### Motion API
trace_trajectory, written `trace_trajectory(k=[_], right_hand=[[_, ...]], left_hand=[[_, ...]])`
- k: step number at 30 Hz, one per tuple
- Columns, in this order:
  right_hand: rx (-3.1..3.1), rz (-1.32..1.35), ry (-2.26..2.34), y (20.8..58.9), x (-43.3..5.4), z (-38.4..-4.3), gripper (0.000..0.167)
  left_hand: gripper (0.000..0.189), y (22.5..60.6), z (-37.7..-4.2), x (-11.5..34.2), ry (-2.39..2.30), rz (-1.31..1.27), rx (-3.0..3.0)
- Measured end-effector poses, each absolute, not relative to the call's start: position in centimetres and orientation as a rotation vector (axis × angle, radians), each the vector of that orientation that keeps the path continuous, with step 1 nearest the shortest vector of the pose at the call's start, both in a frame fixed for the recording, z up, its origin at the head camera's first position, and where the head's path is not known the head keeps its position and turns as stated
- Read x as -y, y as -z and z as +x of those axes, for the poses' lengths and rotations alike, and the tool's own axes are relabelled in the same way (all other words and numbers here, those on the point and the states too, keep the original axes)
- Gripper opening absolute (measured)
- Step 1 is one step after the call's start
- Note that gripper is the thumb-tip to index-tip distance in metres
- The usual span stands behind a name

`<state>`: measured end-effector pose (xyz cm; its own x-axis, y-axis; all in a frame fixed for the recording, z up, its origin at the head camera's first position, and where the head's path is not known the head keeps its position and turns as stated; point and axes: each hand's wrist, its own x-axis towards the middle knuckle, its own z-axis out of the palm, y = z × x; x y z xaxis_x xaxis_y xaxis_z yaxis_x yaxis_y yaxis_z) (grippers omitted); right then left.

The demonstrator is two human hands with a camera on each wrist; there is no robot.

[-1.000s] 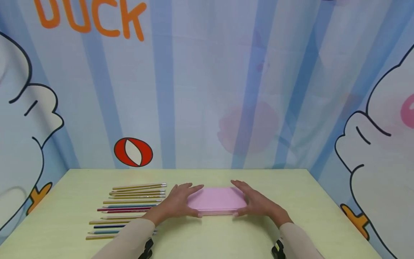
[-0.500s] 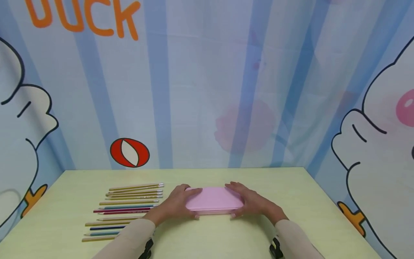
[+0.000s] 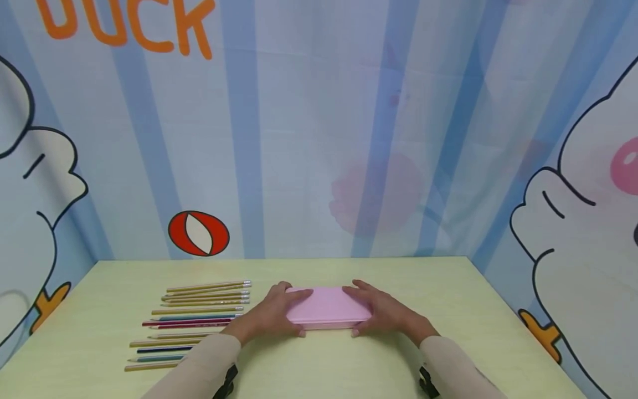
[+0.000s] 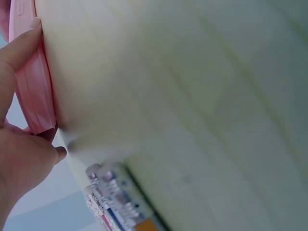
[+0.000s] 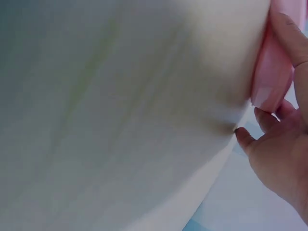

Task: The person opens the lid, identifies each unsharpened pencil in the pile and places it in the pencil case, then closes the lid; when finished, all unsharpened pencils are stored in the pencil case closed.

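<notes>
A flat pink case [image 3: 329,306] with a lid seam along its front side lies on the table. My left hand [image 3: 274,313] holds its left end, thumb along the front side and fingers around the end. At the right end my right hand [image 3: 391,315] grips in the same way, thumb low on the front, a finger over the top. In the left wrist view the thumb touches the wall of the case [image 4: 36,101]. The right wrist view has fingers around a corner of the case [image 5: 273,72]. Its far side is hidden from the head view.
Several pencils [image 3: 199,310], gold, blue, red and dark, lie in a row left of the case, partly under the left sleeve [image 3: 201,368]. The pale yellow table [image 3: 324,366] ends at a blue striped curtain [image 3: 299,138].
Both hands have closed in on the ends of the pink case, the right hand shifting slightly left. The whole head view has moved a little. The pencils lie as before.
</notes>
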<state>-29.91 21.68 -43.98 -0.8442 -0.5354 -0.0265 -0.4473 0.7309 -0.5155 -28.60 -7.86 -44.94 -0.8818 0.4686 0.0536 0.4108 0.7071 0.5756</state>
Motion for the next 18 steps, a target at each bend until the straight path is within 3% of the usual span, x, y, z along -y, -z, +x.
trace_trajectory(k=[18], right_hand=[[-2.828,-0.712,0.722,43.79,-21.52,-30.24,0.091]], left_hand=[[0.081,44.65,-28.54,7.41,-0.942,0.678,-2.775]])
